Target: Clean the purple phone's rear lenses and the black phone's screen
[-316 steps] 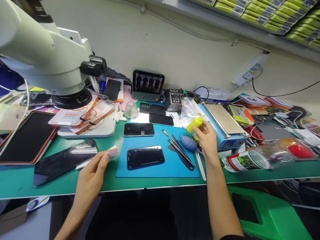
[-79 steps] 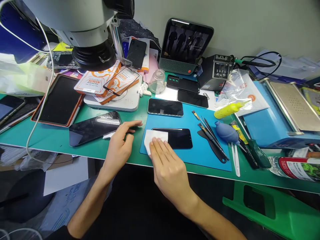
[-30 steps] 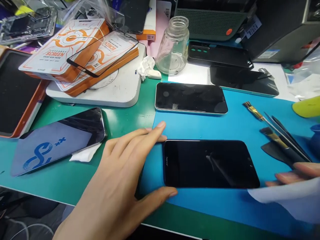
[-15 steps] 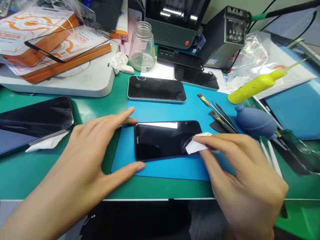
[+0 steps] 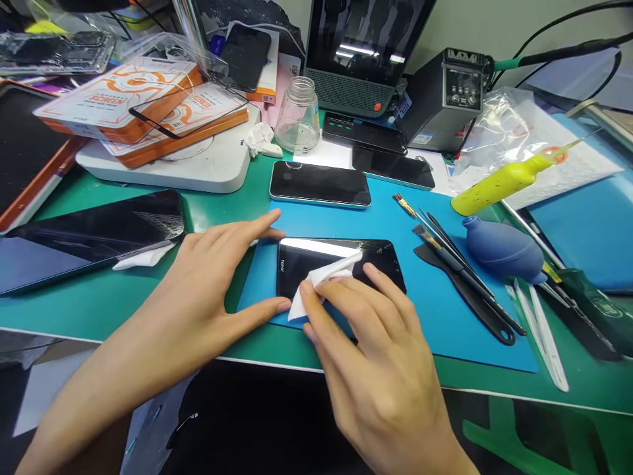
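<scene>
Under my right hand (image 5: 380, 369): phone (image 5: 341, 267), glossy black glass, streaked glare. White wipe (image 5: 321, 280) on it looks soft, papery, creased. Beneath both, blue mat (image 5: 445, 310), matt, smooth, rubbery.

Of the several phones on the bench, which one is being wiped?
The black phone nearest the bench edge on the blue mat, under the white cloth; the others lie untouched.
</scene>
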Action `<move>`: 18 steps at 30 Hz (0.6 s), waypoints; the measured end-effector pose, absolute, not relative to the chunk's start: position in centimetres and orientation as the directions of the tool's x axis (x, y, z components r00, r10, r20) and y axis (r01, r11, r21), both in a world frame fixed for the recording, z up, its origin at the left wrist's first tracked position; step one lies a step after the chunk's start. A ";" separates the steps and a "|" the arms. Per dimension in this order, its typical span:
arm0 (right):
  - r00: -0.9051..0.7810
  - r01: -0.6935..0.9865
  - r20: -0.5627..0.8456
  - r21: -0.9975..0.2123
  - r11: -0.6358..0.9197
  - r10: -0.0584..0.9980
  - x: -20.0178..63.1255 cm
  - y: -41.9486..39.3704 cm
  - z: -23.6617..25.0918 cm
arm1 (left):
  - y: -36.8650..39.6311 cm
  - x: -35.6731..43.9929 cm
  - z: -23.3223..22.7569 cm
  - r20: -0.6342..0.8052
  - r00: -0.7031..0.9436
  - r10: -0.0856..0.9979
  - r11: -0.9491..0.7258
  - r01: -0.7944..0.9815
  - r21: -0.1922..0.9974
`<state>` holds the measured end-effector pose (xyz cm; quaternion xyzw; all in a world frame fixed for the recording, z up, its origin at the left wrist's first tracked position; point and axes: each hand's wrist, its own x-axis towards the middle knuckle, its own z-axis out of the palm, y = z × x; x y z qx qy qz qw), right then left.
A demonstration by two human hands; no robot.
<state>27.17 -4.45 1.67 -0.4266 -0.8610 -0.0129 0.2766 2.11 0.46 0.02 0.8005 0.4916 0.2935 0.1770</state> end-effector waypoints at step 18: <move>-0.591 0.712 0.404 -0.146 0.687 0.698 29.6 -3.0 2.0 | -0.5 1.5 0.8 0.160 0.265 0.951 -0.292 0.592 0.751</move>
